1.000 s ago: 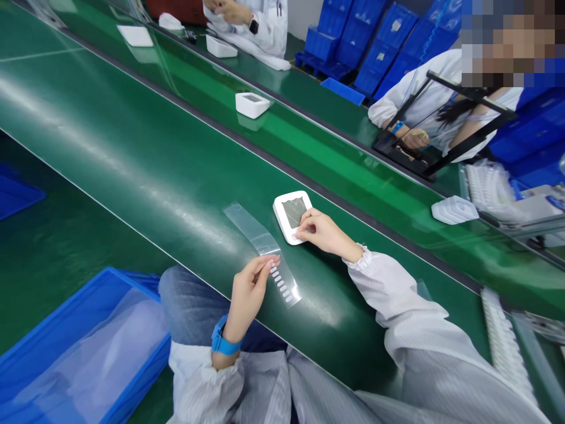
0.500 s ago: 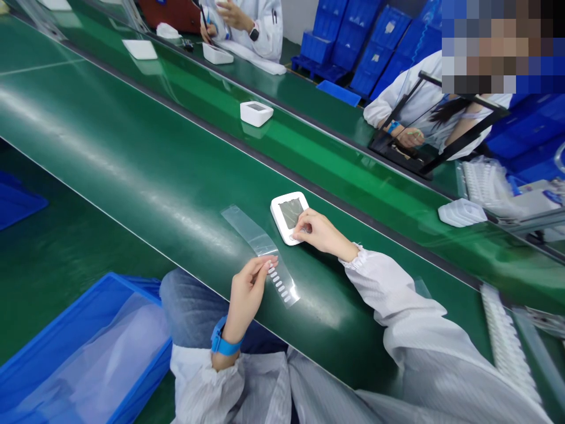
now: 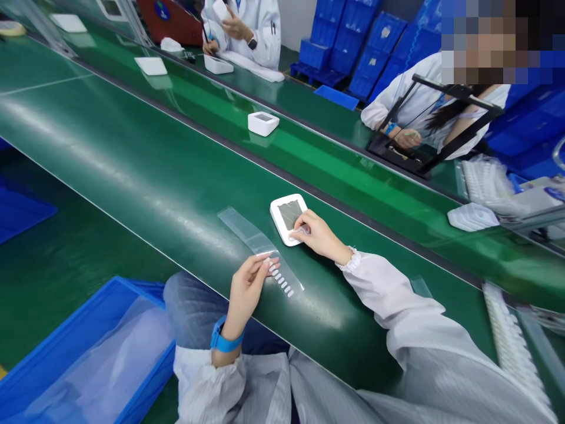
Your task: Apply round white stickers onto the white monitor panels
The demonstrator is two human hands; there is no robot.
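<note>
A white device with a grey screen (image 3: 289,213) lies face up on the green table in front of me. My right hand (image 3: 314,231) rests at its lower right part, thumb and forefinger pinched together over the panel below the screen. Whatever those fingertips hold, if anything, is too small to make out. Closer to me, my left hand (image 3: 249,285) pinches the edge of a clear sticker strip (image 3: 247,231), which lies slanted on the table. A row of small white oval stickers (image 3: 282,281) runs along its near part, beside the left fingertips.
Beyond the dark rail runs a green conveyor belt carrying a white device (image 3: 263,124) and white trays (image 3: 472,217). Two co-workers in white coats sit across it, one behind a black frame (image 3: 459,94). A blue crate (image 3: 145,353) stands at lower left; stacked white parts (image 3: 514,341) lie right.
Items on the belt have shifted a little to the right. A co-worker's hand now holds up a white piece. My two hands keep nearly the same places, and the view has shifted slightly.
</note>
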